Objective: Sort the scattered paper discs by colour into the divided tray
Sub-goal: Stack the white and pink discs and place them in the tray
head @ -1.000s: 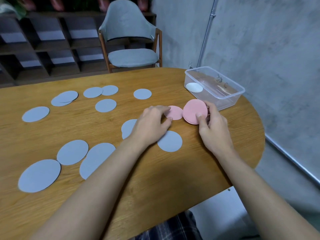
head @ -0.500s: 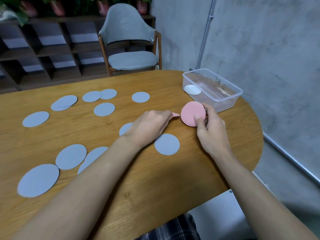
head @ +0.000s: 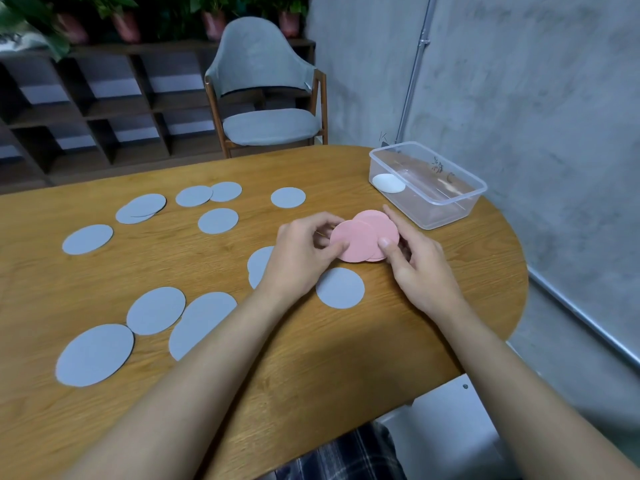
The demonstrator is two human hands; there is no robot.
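Where the wooden tabletop (head: 346, 358) runs toward its left edge, grey-blue paper discs (head: 95, 354) lie flat and scattered, some overlapping in pairs, with one more grey disc (head: 340, 287) lying just below the hands. Right of the middle, the left hand (head: 300, 259) has its grip closed on the near-left edge of a pink disc (head: 353, 240), thumb on top. This disc overlaps a second pink disc (head: 382, 221) behind it; both are held above the tabletop, faces tilted up toward the camera, and being round they show no long axis. The right hand (head: 420, 263) pinches the right side of the pink pair, thumb on the front face and fingers behind. Farther right, near the tabletop's rounded end, stands a clear plastic tray (head: 450, 209) with one white disc (head: 388, 183) lying flat in its left corner.
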